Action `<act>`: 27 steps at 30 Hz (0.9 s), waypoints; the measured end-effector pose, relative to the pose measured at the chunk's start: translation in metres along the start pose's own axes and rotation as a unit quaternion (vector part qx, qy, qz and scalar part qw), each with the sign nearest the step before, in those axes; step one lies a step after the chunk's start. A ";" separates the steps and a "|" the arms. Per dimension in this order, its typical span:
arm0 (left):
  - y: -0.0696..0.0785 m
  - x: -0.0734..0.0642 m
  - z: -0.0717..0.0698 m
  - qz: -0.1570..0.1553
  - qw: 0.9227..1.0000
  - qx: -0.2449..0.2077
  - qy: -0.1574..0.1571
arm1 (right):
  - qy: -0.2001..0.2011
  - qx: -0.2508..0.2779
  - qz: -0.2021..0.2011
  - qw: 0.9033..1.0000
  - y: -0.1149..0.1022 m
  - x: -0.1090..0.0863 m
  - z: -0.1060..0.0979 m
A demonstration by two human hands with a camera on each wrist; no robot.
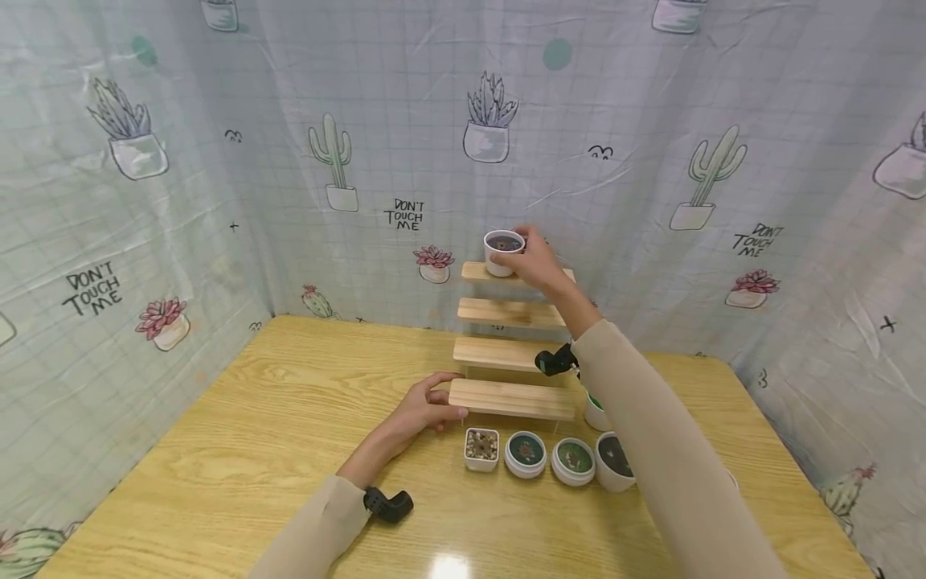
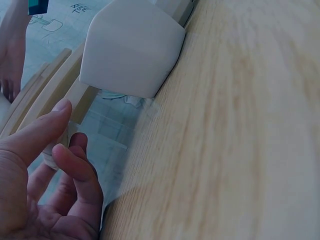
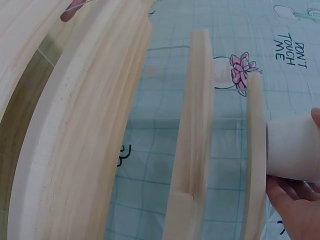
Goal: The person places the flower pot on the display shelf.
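Note:
A wooden tiered stand (image 1: 510, 396) with several stepped shelves stands on the table. My right hand (image 1: 537, 261) grips a white round pot with dark filling (image 1: 497, 259) at the top shelf. In the right wrist view the base of the white pot (image 3: 290, 150) meets the top shelf (image 3: 256, 160), with fingers around its side. At the left end of the lowest shelf, my left hand (image 1: 419, 412) holds the stand. The left wrist view shows that hand (image 2: 55, 185) with its thumb by the shelf end and its other fingers curled.
In front of the stand sit a square white pot with pebbles (image 1: 481, 463), two low round pots (image 1: 526, 469) (image 1: 573, 478) and a taller white pot (image 1: 615, 481). A pot with green inside (image 1: 595, 416) is partly behind my right sleeve. A patterned curtain (image 1: 405, 121) hangs behind.

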State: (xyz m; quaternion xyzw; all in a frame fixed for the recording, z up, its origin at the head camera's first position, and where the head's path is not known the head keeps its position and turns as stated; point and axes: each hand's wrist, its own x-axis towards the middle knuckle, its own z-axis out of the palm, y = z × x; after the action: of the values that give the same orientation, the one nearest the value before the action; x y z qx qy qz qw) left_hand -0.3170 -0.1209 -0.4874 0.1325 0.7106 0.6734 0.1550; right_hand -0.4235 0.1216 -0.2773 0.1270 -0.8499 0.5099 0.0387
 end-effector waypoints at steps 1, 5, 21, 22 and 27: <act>0.000 0.000 0.000 -0.001 1.000 0.001 0.000 | 0.003 0.004 0.000 1.000 0.001 0.000 0.000; 0.001 0.000 0.002 -0.002 1.000 0.003 0.000 | 0.007 0.008 -0.007 1.000 0.005 -0.001 -0.001; 0.001 -0.002 0.000 0.002 1.000 0.001 -0.002 | 0.004 -0.003 -0.003 1.000 0.006 -0.002 0.001; 0.001 -0.002 0.000 0.002 1.000 0.001 -0.002 | 0.004 -0.005 -0.002 1.000 0.006 -0.002 0.001; 0.001 -0.001 0.001 -0.001 1.000 0.001 0.004 | 0.006 -0.008 -0.001 1.000 0.008 -0.002 0.002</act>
State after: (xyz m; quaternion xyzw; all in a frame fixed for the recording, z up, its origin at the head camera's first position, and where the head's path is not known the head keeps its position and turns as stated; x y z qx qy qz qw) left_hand -0.3153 -0.1204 -0.4862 0.1296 0.7121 0.6730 0.1526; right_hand -0.4234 0.1241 -0.2855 0.1246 -0.8534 0.5041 0.0450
